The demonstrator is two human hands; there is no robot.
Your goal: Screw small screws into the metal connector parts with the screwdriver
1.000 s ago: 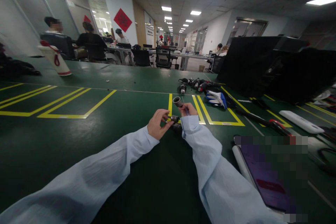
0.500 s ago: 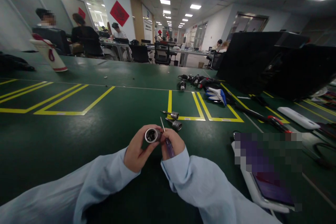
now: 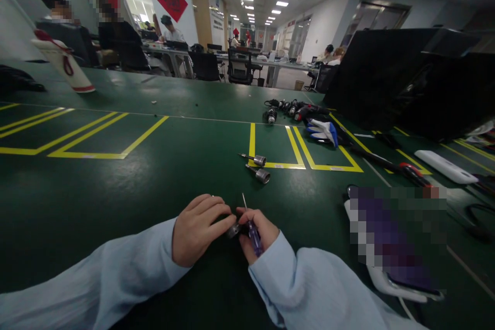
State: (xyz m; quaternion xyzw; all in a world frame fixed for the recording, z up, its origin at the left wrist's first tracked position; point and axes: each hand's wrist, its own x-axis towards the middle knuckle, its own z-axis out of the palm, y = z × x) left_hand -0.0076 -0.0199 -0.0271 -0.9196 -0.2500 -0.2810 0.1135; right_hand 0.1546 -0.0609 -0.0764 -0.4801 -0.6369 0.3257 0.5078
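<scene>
1. Cylindrical metal part [image 3: 233, 230], one: dark grey, rounded, largely hidden; located between the hands, gripped by the left hand [image 3: 201, 229].
2. Screwdriver [image 3: 254, 238], one: purple translucent handle, thin shaft pointing away from the person; gripped in the right hand [image 3: 260, 232], its contact with the part unclear.
3. Thin-shanked metal sockets [image 3: 263, 176], two: silvery grey, lying near each other on the green table [image 3: 116, 191], beyond the hands.
4. Glove [image 3: 324, 131], one visible: white and blue.

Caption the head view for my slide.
Left hand holding a metal part beside the right hand, which holds a purple-handled screwdriver; two metal sockets lie beyond on the green table.
</scene>
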